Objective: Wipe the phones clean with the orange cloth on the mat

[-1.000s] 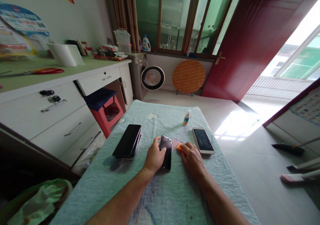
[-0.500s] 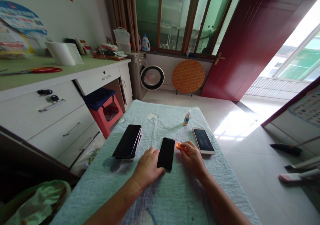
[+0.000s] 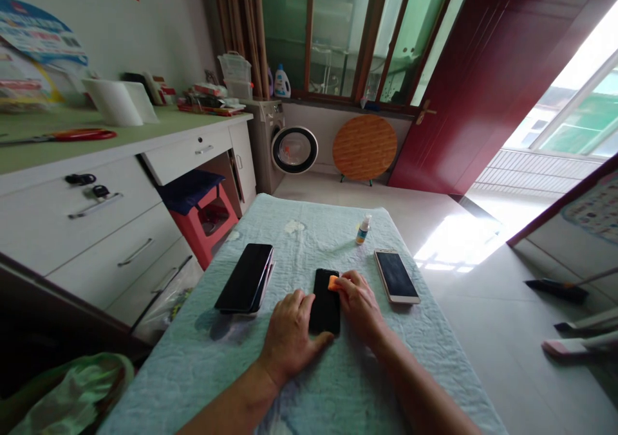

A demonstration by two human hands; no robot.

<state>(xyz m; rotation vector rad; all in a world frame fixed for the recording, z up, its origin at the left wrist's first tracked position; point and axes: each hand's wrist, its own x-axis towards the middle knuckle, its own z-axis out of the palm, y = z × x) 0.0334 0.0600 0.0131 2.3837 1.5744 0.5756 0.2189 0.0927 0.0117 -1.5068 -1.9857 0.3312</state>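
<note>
A black phone [image 3: 324, 306] lies flat on the cloth-covered table [image 3: 309, 229] between my hands. My left hand [image 3: 293, 329] holds its left side and lower edge, with the thumb along the bottom. My right hand [image 3: 358, 303] pinches a small orange piece [image 3: 334, 283] against the upper right part of the screen. To the left rests a stack of dark phones [image 3: 246, 277]. On the right is a phone with a white and gold frame [image 3: 396, 277], screen up. A small spray bottle [image 3: 363, 230] stands upright behind it.
Along the left runs a white cabinet [image 3: 116, 210] with scissors [image 3: 82, 135] and a paper roll [image 3: 114, 102] on top. A red stool [image 3: 207, 219] stands left of the table. Behind are a washing machine [image 3: 264, 145] and a round wooden board [image 3: 364, 147].
My right hand has moved left, bringing the orange piece from beside the black phone onto its screen. My left hand and the phone have shifted slightly to the right.
</note>
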